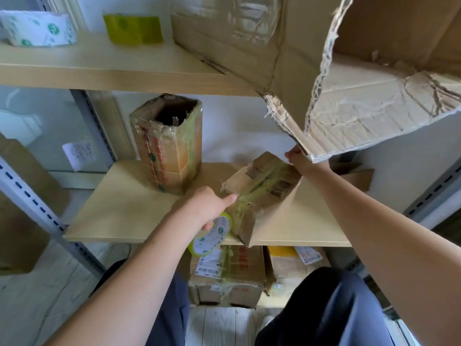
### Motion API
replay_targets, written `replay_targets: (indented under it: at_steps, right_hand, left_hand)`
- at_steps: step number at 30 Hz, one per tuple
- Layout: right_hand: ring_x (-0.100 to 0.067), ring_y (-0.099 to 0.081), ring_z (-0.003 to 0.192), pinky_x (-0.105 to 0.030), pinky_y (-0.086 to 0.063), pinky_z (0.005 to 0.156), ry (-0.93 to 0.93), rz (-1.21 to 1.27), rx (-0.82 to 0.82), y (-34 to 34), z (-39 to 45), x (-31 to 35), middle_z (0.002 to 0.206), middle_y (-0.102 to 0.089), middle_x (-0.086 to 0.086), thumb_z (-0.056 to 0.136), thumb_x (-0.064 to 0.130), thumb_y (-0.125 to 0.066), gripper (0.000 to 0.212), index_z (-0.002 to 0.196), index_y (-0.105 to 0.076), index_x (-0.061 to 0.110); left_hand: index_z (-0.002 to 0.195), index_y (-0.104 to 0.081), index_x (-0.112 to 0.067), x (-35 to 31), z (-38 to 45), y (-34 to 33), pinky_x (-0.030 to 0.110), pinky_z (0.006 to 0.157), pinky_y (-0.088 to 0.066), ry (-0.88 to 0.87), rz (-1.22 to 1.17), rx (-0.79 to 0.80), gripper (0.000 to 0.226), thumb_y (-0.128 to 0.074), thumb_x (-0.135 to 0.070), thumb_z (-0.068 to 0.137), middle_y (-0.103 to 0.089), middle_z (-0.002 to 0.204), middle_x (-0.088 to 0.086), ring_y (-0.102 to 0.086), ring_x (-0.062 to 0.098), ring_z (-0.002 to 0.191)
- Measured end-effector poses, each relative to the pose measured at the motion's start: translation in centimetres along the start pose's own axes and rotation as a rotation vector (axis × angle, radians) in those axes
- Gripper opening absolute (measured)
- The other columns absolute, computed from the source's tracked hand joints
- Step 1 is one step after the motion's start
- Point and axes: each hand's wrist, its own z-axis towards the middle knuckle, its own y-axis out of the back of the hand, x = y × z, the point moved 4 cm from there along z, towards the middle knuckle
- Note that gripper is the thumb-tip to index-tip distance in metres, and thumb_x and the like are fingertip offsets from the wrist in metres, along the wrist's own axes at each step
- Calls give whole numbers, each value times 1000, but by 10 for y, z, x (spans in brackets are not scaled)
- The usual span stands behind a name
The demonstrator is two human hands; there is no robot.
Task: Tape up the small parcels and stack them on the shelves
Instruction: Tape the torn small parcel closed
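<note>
Just the one head view to go on. Middle of the frame: small parcel (259,186) lying tilted on the middle shelf (119,216), near end hanging over the front edge, probably so the tape can wrap round the end. Yellowish tape already running lengthwise across the top of it.

Left hand (204,208) just left of the parcel, fingers curled round the tape roll (212,236), index finger stuck out straight and touching the tape line on the near top edge. Looks like pressing the strip down while the roll hangs just below the shelf lip.

Right hand (298,158) at the far right corner of the parcel, likely steadying it against the pull. Fingers mostly hidden behind the torn flap of the big box (349,101) in the upper right, so can't tell how wide or what exactly gets held.

Room-wise: tall open box (167,143) standing upright left of centre, near the parcel but apart. Bare shelf at lower left, good spot for stacking. Torn flap hangs low over the right side, so tight up there. Two spare tape rolls, white roll (37,27) and green roll (133,28), at upper left on the top shelf (99,71). More taped boxes (227,275) on the level below, bottom centre.
</note>
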Motion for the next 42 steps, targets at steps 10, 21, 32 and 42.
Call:
replay_targets:
  at_steps: [10,21,32,42]
  right_hand:
    - [-27,-59,101,-27,-39,80,-73,-61,-15,-13,-4,6,108,-64,-9,96,31,-58,27,110,-64,9]
    - [-32,-59,113,-25,-44,76,-123,-176,-11,6,-47,32,121,-63,-15,98,22,-56,30,121,-59,2]
    - [-34,-38,137,-36,-30,111,-33,-380,-29,-42,-86,60,148,-43,-17,99,53,-44,68,147,-35,5]
    - [-32,-5,152,-41,-10,123,-27,-531,232,-60,-109,71,163,-6,-23,106,45,-20,70,154,-11,-5]
  left_hand:
    - [86,-63,-3,13,24,-13,27,60,-48,1,-37,-38,76,-39,-75,91,-47,30,-3,-55,18,43]
    - [84,-55,-6,17,28,-28,30,66,-50,-70,-71,-4,75,-28,-75,93,-45,28,-5,-51,16,44]
    - [85,-62,-5,20,39,-35,30,64,-50,-118,-119,-26,79,-28,-77,92,-52,37,-3,-56,17,44]
    - [66,-58,-13,14,42,-52,30,67,-53,-141,-200,-25,76,-26,-77,92,-45,29,0,-51,14,35]
